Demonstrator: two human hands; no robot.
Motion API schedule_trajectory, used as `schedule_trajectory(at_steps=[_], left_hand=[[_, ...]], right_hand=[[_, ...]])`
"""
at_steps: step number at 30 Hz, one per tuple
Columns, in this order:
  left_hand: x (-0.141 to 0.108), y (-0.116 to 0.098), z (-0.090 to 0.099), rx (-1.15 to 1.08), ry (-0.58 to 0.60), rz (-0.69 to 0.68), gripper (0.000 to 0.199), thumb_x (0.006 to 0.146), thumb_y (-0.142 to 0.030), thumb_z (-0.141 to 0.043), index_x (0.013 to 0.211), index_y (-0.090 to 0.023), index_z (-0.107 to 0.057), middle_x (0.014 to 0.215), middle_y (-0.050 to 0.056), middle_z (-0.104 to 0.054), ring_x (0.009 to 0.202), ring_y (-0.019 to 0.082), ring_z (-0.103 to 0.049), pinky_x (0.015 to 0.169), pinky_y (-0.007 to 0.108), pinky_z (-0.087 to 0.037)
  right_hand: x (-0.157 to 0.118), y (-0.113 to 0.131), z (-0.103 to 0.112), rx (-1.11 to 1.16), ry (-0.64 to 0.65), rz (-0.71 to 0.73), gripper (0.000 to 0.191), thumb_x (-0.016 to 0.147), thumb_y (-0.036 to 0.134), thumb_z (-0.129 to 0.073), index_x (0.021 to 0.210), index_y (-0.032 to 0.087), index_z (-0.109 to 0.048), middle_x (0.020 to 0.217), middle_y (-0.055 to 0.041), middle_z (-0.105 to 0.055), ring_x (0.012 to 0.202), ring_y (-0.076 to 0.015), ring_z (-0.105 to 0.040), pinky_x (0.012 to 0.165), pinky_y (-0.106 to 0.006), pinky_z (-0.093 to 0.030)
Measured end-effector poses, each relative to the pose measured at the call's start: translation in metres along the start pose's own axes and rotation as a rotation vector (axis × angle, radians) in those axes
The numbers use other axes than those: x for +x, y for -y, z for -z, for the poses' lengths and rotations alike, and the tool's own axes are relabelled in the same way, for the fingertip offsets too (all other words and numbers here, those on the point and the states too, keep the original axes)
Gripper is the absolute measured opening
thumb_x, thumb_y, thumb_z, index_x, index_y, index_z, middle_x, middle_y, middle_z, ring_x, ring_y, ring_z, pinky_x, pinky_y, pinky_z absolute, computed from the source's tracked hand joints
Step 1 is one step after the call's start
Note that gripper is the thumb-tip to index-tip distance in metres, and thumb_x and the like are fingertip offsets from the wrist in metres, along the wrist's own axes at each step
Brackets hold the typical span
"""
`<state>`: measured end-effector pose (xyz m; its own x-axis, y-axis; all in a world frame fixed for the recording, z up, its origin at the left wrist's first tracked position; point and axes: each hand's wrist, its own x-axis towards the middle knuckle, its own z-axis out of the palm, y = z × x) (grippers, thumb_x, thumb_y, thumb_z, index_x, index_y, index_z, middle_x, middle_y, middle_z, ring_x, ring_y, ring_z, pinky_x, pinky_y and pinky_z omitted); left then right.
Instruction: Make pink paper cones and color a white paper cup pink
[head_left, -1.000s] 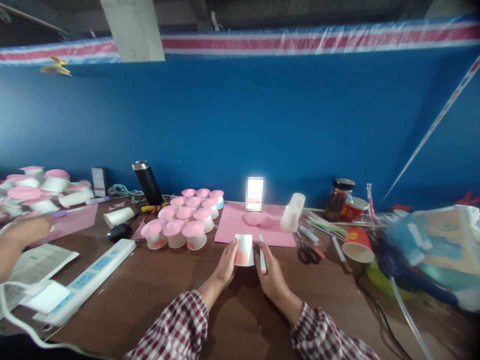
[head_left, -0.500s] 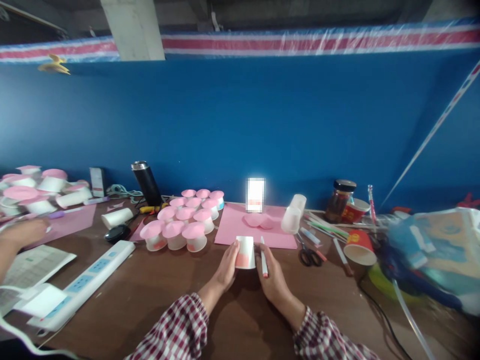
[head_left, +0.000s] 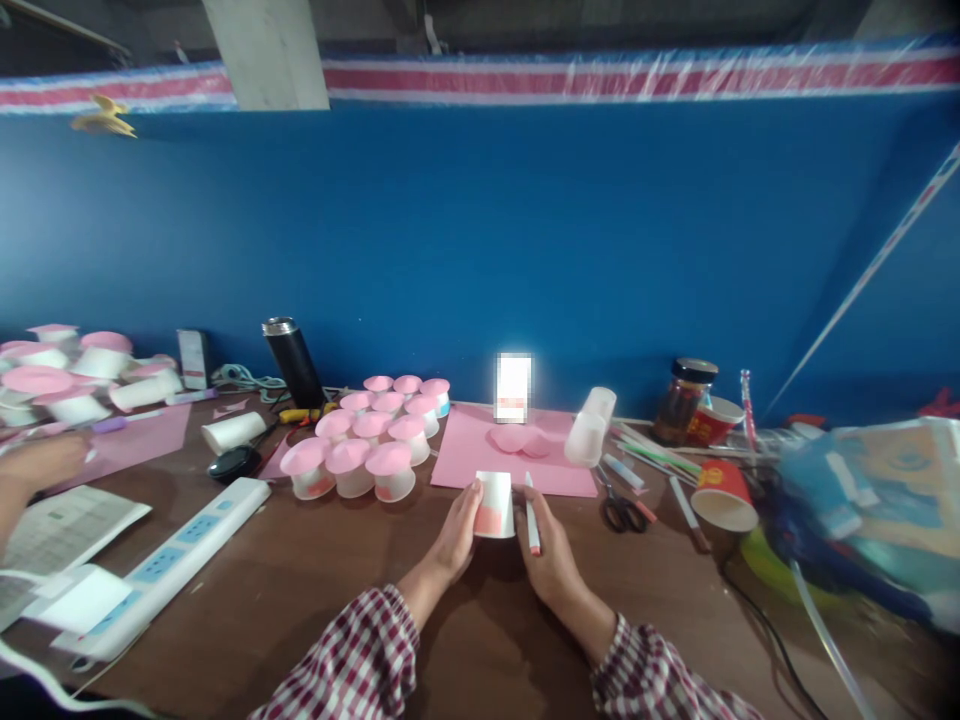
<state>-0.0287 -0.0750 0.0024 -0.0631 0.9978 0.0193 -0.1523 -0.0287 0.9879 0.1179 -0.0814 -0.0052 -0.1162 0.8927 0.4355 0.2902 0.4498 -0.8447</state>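
My left hand (head_left: 456,527) is closed around the left side of a white paper cup (head_left: 494,500), held upside down with a salmon-coloured patch on its lower part. In my right hand (head_left: 553,552) is a white marker (head_left: 532,515) with a red end, pointing up and away from me. The right fingers are beside the cup; whether they touch it I cannot tell. Beyond the cup lies a sheet of pink paper (head_left: 465,450) with round pink cut-outs (head_left: 511,438) on it. Left of it stand rows of cups with pink disc tops (head_left: 349,457).
To the right lie white cups (head_left: 585,440), scissors (head_left: 624,513), a red cup (head_left: 724,495), a jar (head_left: 684,402) and a plastic bag (head_left: 862,510). Leftward are a black flask (head_left: 292,362), a power strip (head_left: 169,570) and another person's hand (head_left: 49,462). A blue partition (head_left: 480,230) rises behind.
The view has shifted slightly, so things sit a little differently in the frame. Both hands keep the same hold on the cup and marker.
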Motion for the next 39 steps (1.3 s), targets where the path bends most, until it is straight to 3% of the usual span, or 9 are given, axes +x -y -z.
schedule_trajectory(at_steps=[4,8,13,21,29,35,39], left_hand=[[0.000,0.001,0.000,0.038,-0.003,0.003,0.052,0.083,-0.051,-0.049,0.114,-0.011,-0.063,0.133,0.012,-0.054,0.130,0.028,-0.041,0.111,0.038,-0.029],[0.005,0.020,0.008,0.094,-0.069,-0.023,0.054,0.077,-0.050,-0.058,0.116,-0.012,-0.061,0.138,0.013,-0.049,0.136,0.028,-0.031,0.115,0.040,-0.017],[0.010,0.035,0.013,0.056,-0.061,-0.016,0.055,0.082,-0.051,-0.052,0.120,-0.013,-0.059,0.141,0.012,-0.044,0.137,0.028,-0.029,0.114,0.039,-0.020],[0.005,0.022,0.008,0.047,-0.062,0.002,0.052,0.081,-0.050,-0.055,0.117,-0.013,-0.060,0.139,0.011,-0.047,0.137,0.028,-0.029,0.115,0.039,-0.019],[0.001,0.006,-0.001,-0.021,-0.058,0.044,0.049,0.082,-0.049,-0.054,0.113,-0.012,-0.063,0.132,0.012,-0.055,0.132,0.029,-0.039,0.112,0.040,-0.028],[0.003,0.015,0.004,0.032,-0.107,0.042,0.053,0.080,-0.050,-0.057,0.115,-0.010,-0.061,0.138,0.014,-0.047,0.135,0.029,-0.032,0.114,0.039,-0.023],[0.002,0.013,0.004,0.036,-0.069,0.021,0.051,0.081,-0.049,-0.055,0.115,-0.012,-0.061,0.137,0.013,-0.049,0.135,0.029,-0.033,0.113,0.040,-0.025]], right_hand=[[-0.001,-0.002,0.000,-0.003,-0.013,0.021,0.024,0.090,0.020,-0.045,0.113,0.017,-0.054,0.104,-0.0097,-0.067,0.090,-0.0190,-0.066,0.082,-0.028,-0.052],[-0.003,-0.004,0.000,-0.005,-0.009,0.022,0.025,0.091,0.020,-0.044,0.114,0.018,-0.054,0.105,-0.0094,-0.067,0.090,-0.0184,-0.066,0.082,-0.028,-0.052],[-0.001,-0.002,0.000,-0.010,-0.004,0.007,0.024,0.091,0.021,-0.043,0.113,0.017,-0.054,0.103,-0.0101,-0.068,0.087,-0.0186,-0.066,0.079,-0.028,-0.053],[-0.001,0.000,0.000,0.015,-0.027,0.021,0.024,0.090,0.020,-0.045,0.111,0.017,-0.056,0.102,-0.0095,-0.068,0.089,-0.0197,-0.066,0.079,-0.028,-0.053],[-0.003,-0.005,0.000,0.035,0.010,0.014,0.026,0.091,0.020,-0.044,0.115,0.018,-0.053,0.106,-0.0101,-0.066,0.092,-0.0198,-0.065,0.084,-0.030,-0.051],[-0.002,0.000,0.002,0.029,0.004,-0.003,0.024,0.091,0.021,-0.044,0.113,0.017,-0.054,0.105,-0.0104,-0.066,0.093,-0.0200,-0.065,0.083,-0.030,-0.052],[-0.001,0.002,0.001,0.027,-0.007,-0.005,0.024,0.091,0.021,-0.045,0.112,0.016,-0.054,0.103,-0.0104,-0.067,0.090,-0.0199,-0.066,0.081,-0.029,-0.052]])
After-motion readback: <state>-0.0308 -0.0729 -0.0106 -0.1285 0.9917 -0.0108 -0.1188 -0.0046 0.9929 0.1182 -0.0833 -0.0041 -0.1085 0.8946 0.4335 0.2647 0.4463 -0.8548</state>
